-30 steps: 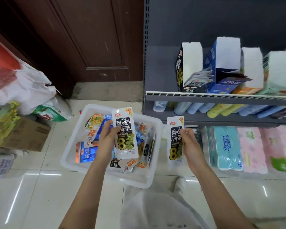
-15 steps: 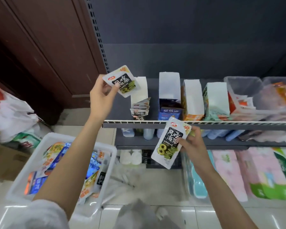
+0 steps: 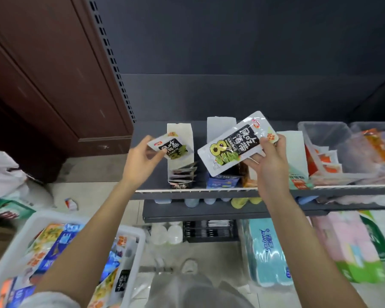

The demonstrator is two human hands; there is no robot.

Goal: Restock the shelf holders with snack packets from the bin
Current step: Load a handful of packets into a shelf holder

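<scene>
Head view, looking down past both forearms at a dark shelf (image 3: 156, 138) and the floor below it. Left hand (image 3: 140, 162) pinches a black-and-white snack packet (image 3: 170, 147) by its corner between thumb and fingertips, the packet held at the mouth of the leftmost holder (image 3: 180, 138), a white upright carton near the shelf's left end with similar packets stacked in its open front. Right hand (image 3: 268, 162) grips a second packet of the same kind (image 3: 236, 143), thumb across its printed face and fingers beneath; this packet is tilted, its lower end pointing left, and it hangs in front of the second holder (image 3: 220, 125) and the blue carton front (image 3: 222, 182) below it. Further cartons stand in a row along the shelf's front edge to the right, followed by a clear tub (image 3: 327, 134) holding orange-and-white sachets toward the right end. A white wire rail (image 3: 187, 190) runs along the shelf's front edge. The white bin (image 3: 133, 238), at the lower left on the tiled floor, contains mixed blue, yellow and orange packets; the left forearm crosses above it. Wrapped tissue packs in teal (image 3: 267, 252) and pink (image 3: 342, 238) fill the bottom level at right. A brown wooden door (image 3: 53, 74) stands left of the shelving upright.
</scene>
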